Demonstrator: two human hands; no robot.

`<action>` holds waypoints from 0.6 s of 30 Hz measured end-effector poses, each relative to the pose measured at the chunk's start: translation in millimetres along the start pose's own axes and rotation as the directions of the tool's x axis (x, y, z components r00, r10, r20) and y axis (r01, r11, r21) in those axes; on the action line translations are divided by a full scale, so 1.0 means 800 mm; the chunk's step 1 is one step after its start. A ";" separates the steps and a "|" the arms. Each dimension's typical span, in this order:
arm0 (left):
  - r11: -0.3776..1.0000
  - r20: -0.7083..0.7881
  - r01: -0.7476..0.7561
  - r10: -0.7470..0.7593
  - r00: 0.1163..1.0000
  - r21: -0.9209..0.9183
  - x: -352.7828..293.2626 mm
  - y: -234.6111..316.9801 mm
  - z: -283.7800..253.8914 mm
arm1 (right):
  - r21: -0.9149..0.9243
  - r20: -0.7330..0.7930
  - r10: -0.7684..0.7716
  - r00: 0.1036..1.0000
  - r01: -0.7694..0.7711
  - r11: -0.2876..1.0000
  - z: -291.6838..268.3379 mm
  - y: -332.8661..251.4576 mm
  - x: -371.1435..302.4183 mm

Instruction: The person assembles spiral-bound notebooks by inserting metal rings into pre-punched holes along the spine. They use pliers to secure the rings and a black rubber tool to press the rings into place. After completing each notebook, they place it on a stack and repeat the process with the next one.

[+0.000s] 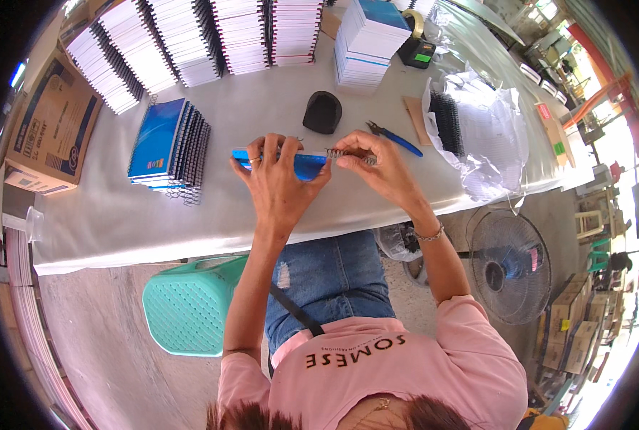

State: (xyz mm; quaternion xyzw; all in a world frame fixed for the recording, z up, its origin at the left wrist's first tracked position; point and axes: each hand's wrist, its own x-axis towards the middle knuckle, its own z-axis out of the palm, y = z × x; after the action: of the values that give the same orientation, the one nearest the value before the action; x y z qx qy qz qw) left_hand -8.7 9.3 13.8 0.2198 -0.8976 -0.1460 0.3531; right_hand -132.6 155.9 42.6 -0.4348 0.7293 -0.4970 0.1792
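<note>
My left hand is closed around a blue-covered notebook, held on edge over the table with its long side facing up. In the fingertips of my right hand is a dark spiral binding coil, pinched at the notebook's right end. How far the coil runs through the holes is hidden by my fingers. Just beyond my hands lies a black rounded pad-like object. Blue-handled pliers rest to the right of it. On the left stands a stack of blue spiral notebooks.
Tall stacks of spiral-bound books line the far side, with unbound blue-topped books and a tape dispenser beside them. Black coils lie in a plastic bag at right. A cardboard box stands left; a fan is below right.
</note>
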 end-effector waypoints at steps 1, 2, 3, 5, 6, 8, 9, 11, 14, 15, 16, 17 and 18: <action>1.000 0.003 -0.002 0.002 1.000 0.000 0.000 0.000 -0.001 | -0.005 -0.011 -0.019 1.000 0.019 1.000 0.001 -0.001 0.000; 1.000 0.005 -0.004 0.004 1.000 0.000 0.001 0.001 -0.002 | -0.010 -0.022 -0.037 0.999 0.037 0.999 0.002 -0.001 0.000; 1.000 0.008 -0.006 0.006 1.000 0.001 0.001 0.001 -0.002 | -0.015 -0.033 -0.056 0.998 0.056 0.998 0.003 -0.002 -0.001; 1.000 0.003 -0.007 0.007 1.000 0.001 0.001 0.001 -0.002 | -0.049 -0.012 -0.059 0.998 0.059 0.997 0.004 0.000 -0.002; 1.000 0.001 -0.008 0.008 1.000 0.002 0.002 0.002 -0.002 | -0.065 -0.002 -0.060 0.998 0.060 0.996 0.003 0.001 -0.002; 1.000 0.012 -0.008 0.008 1.000 -0.002 0.001 0.003 -0.002 | -0.148 0.041 -0.009 0.999 0.015 0.989 -0.001 -0.001 -0.004; 1.000 0.017 -0.007 0.007 1.000 -0.001 0.001 0.002 -0.002 | -0.188 0.064 0.016 0.998 -0.004 0.982 -0.001 -0.004 -0.004; 1.000 0.008 -0.008 0.008 1.000 0.008 -0.002 -0.001 0.000 | -0.120 0.065 0.032 0.997 -0.024 0.993 0.002 -0.018 -0.007; 1.000 0.004 -0.012 0.012 1.000 0.007 -0.001 -0.001 0.000 | -0.056 0.030 -0.020 0.999 0.021 0.998 0.006 -0.014 -0.008; 1.000 0.005 -0.013 0.013 1.000 0.006 -0.001 -0.001 0.000 | -0.040 0.012 -0.049 0.999 0.049 0.998 0.007 -0.009 -0.007; 1.000 0.004 -0.016 0.016 1.000 0.002 -0.001 -0.002 0.001 | -0.036 0.000 -0.090 0.996 0.090 0.995 0.009 -0.008 -0.006; 1.000 0.004 -0.019 0.019 1.000 -0.002 -0.001 -0.002 0.002 | -0.032 -0.012 -0.131 0.991 0.131 0.991 0.010 -0.008 -0.005; 1.000 0.003 -0.022 0.022 1.000 -0.004 0.000 -0.003 0.002 | -0.027 -0.024 -0.172 0.985 0.172 0.985 0.012 -0.008 -0.003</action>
State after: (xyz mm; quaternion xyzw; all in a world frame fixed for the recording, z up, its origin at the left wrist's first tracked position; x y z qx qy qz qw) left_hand -8.9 7.5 11.4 0.2089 -0.9003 -0.1444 0.3536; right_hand -121.5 151.6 43.1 -0.4917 0.6975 -0.5072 0.1204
